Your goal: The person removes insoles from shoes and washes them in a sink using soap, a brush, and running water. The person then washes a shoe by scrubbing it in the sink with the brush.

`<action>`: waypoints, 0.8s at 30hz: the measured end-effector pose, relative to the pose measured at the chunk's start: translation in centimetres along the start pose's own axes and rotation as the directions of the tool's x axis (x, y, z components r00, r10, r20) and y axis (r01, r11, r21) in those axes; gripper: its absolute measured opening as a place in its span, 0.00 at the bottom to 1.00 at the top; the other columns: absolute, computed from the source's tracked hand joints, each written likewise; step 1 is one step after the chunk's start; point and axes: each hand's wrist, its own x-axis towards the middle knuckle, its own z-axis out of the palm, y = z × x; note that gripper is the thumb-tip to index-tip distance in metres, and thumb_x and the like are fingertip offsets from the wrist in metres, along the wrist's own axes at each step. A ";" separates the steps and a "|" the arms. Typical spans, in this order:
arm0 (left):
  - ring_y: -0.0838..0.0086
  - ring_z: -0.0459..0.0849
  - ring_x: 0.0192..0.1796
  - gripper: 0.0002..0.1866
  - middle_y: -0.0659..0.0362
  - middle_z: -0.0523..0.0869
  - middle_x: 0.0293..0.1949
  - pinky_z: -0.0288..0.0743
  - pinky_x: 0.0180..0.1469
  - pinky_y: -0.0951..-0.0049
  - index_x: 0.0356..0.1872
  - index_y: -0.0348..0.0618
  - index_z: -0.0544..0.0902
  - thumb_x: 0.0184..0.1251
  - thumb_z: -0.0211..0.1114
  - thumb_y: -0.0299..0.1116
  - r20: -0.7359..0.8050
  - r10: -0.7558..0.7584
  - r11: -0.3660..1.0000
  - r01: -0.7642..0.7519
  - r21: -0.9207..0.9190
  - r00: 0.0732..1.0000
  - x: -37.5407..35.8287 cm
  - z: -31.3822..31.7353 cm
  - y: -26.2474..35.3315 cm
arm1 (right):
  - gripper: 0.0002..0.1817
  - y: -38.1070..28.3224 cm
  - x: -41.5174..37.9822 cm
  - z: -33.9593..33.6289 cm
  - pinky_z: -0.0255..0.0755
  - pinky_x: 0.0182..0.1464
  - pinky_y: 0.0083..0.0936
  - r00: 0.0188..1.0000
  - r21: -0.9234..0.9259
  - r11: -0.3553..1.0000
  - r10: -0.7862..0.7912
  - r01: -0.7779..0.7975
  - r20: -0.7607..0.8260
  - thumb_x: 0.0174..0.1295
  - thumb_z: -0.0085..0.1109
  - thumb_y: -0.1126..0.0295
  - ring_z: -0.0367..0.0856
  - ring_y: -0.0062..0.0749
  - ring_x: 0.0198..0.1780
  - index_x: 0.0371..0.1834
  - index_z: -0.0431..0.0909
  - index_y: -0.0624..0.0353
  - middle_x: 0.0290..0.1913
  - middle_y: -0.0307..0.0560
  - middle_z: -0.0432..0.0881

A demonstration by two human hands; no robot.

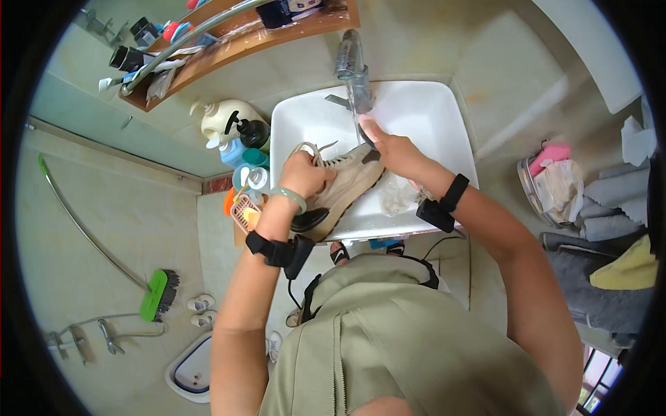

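A beige and grey shoe [348, 186] with pale laces is tilted over the white sink [444, 118], its dark heel toward the front rim. My left hand [305, 175] is wrapped round the shoe's upper near the laces. At the toe end, my right hand [395, 149] is closed round something dark that I cannot make out, right beside the shoe. Water runs from the metal faucet [352, 62] down by my right fingers. A crumpled clear plastic bag [398, 197] lies in the sink, below my right hand.
Pump bottles [253, 133] and a pink basket [245, 212] crowd the sink's left side. A wooden shelf [277, 35] hangs above left. To the right are a wire basket [534, 182] and hanging towels [614, 208]. A green brush [154, 297] stands at the lower left.
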 end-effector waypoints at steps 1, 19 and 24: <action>0.71 0.78 0.24 0.14 0.59 0.82 0.24 0.70 0.26 0.69 0.31 0.35 0.83 0.47 0.73 0.35 0.074 -0.070 0.989 0.079 -0.126 0.995 -0.5 -0.8 1.0 | 0.32 0.7 0.6 0.5 0.73 0.48 0.45 1.000 -0.005 1.000 -0.009 0.009 0.002 0.61 0.46 0.72 0.79 0.63 0.45 0.70 0.52 0.53 0.43 0.67 0.80; 0.64 0.84 0.36 0.26 0.49 0.84 0.35 0.79 0.39 0.66 0.41 0.23 0.77 0.35 0.77 0.21 0.335 -0.054 0.926 0.173 -0.335 0.941 1.1 1.3 -2.5 | 0.33 -3.7 -3.3 2.7 0.75 0.35 0.46 0.961 -0.118 0.987 -0.077 0.111 0.265 0.62 0.45 0.73 0.81 0.61 0.31 0.71 0.47 0.67 0.32 0.71 0.79; 0.64 0.81 0.40 0.36 0.48 0.81 0.37 0.76 0.42 0.69 0.43 0.22 0.71 0.27 0.78 0.25 0.105 -0.006 0.995 0.016 -0.094 0.994 -0.2 3.2 -0.7 | 0.33 -2.7 -0.5 -0.4 0.75 0.41 0.46 0.968 -0.010 1.000 -0.023 0.026 0.248 0.61 0.45 0.71 0.81 0.62 0.38 0.71 0.49 0.66 0.39 0.73 0.79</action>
